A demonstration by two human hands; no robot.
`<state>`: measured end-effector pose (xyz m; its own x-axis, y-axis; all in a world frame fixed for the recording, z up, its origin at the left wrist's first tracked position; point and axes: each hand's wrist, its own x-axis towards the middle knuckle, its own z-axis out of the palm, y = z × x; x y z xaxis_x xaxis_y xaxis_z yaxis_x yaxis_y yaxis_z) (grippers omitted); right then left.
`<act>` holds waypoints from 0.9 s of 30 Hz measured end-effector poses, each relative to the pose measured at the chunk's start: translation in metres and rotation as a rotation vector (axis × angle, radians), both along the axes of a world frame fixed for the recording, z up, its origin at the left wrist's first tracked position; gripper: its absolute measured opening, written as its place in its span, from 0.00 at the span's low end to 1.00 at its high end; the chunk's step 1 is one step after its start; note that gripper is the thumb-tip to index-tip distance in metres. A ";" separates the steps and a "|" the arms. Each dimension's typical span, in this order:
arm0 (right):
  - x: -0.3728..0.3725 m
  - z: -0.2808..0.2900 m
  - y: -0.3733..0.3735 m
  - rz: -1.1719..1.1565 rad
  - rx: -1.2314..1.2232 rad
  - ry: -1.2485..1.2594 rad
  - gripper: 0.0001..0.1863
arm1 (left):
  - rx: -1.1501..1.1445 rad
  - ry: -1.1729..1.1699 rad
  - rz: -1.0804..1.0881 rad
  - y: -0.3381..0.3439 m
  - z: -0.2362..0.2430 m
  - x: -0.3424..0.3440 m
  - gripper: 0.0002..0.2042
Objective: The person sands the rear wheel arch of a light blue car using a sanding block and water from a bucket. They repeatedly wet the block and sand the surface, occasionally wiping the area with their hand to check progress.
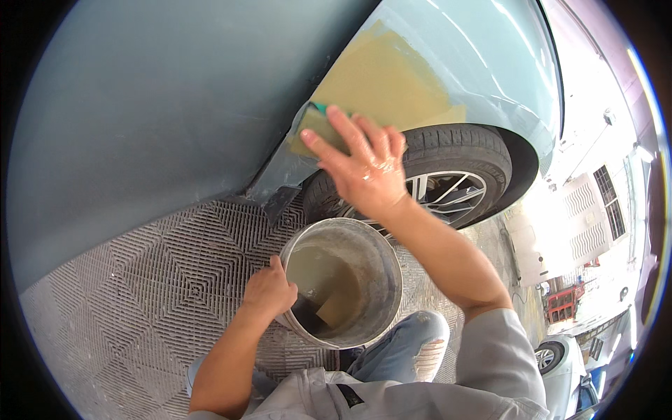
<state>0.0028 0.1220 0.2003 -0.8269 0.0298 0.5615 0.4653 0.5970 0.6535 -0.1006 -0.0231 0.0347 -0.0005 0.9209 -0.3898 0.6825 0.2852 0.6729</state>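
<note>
Right hand flat on slanted sanding block, left hand gripping bucket rim

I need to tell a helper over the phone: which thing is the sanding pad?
Find the pale blue car panel above the tyre. On its yellowish filler patch, the right hand presses a flat pad. Its teal edge sets it apart.
</note>
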 end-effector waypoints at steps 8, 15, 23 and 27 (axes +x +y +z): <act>-0.003 0.005 0.004 -0.014 0.020 0.182 0.30 | 0.025 -0.006 0.003 0.000 -0.010 0.002 0.27; -0.001 0.038 0.008 -0.074 -0.013 0.497 0.33 | 0.023 -0.016 -0.018 -0.001 -0.011 0.003 0.25; -0.005 0.050 0.011 -0.051 -0.046 0.485 0.35 | -0.026 -0.012 -0.004 0.000 -0.002 0.003 0.23; -0.005 0.045 0.005 -0.045 0.033 0.175 0.34 | -0.054 0.002 0.004 0.001 0.000 0.002 0.24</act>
